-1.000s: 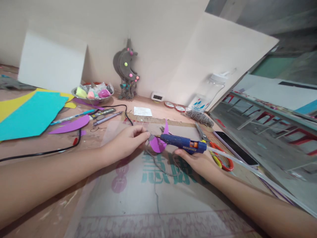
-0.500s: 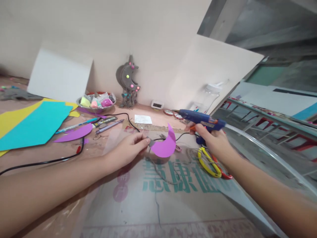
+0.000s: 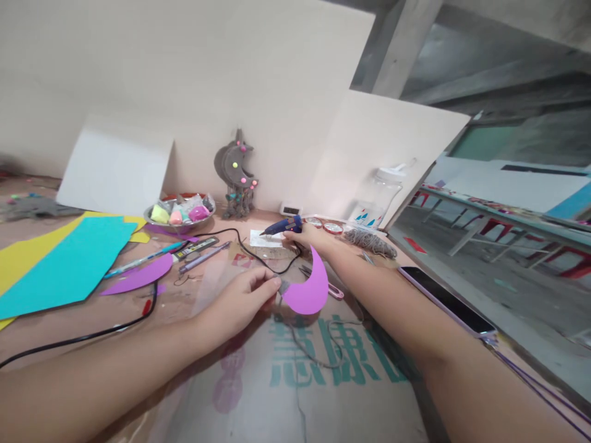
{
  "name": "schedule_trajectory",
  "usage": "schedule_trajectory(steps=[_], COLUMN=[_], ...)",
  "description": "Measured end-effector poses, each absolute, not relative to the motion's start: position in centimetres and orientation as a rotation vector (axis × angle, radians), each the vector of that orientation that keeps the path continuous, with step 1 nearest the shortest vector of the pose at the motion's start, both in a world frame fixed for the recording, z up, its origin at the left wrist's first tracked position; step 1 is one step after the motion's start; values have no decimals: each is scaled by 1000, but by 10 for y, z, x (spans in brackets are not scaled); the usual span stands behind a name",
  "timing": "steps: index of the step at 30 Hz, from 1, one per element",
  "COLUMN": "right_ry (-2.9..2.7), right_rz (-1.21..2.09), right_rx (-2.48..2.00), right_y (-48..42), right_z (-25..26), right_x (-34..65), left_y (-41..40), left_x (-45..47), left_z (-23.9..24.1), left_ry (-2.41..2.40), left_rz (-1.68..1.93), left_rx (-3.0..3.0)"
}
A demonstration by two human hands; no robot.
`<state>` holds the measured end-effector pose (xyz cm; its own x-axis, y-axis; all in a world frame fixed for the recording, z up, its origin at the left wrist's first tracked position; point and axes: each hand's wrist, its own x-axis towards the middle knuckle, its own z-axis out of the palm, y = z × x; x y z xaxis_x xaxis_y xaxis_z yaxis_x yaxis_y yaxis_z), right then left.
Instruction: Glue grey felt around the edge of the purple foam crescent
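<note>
My left hand (image 3: 253, 292) pinches one end of a purple paper crescent (image 3: 310, 290) between thumb and fingers. Grey yarn (image 3: 283, 285) is wrapped round that end, and a loose strand trails down over the printed sheet. Farther back, my right hand (image 3: 308, 236) is closed round a blue hot glue gun (image 3: 279, 226), its nozzle pointing left over a small white card (image 3: 265, 239). My right fingers are partly hidden. A pair of pink-handled snips (image 3: 336, 291) lies behind the crescent, partly covered by it.
To the left lie turquoise card (image 3: 74, 258), a purple offcut (image 3: 143, 275), pens and a black cord (image 3: 87, 337). A bowl of coloured clay (image 3: 180, 212) and a grey moon ornament (image 3: 236, 169) stand behind. At right are a yarn bundle (image 3: 372, 243), clear bottle (image 3: 383, 194) and phone (image 3: 446, 299).
My right hand has moved left and away from me with the glue gun, from the right side to above the white card. The left hand still holds the crescent in nearly the same place.
</note>
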<state>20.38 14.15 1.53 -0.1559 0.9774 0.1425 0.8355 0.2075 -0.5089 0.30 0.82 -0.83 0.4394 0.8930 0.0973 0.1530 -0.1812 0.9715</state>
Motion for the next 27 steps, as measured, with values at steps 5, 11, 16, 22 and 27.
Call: schedule_trajectory(steps=[5, 11, 16, 22, 27], right_ry=[-2134, -2176, -2210, -1897, -1796], right_rz=[367, 192, 443, 1271, 1494], right_rx=[-1655, -1651, -1528, -1084, -1150], right_y=[135, 84, 12, -36, -40], right_z=[17, 40, 46, 12, 11], right_x=[213, 246, 240, 185, 166], left_y=[9, 7, 7, 7, 9], left_x=[4, 5, 3, 0, 0], left_z=[-10, -7, -6, -6, -7], left_ry=[905, 878, 910, 943, 911], left_rz=[903, 1026, 1097, 1124, 1127], left_rx=[1540, 1399, 1428, 1569, 1575])
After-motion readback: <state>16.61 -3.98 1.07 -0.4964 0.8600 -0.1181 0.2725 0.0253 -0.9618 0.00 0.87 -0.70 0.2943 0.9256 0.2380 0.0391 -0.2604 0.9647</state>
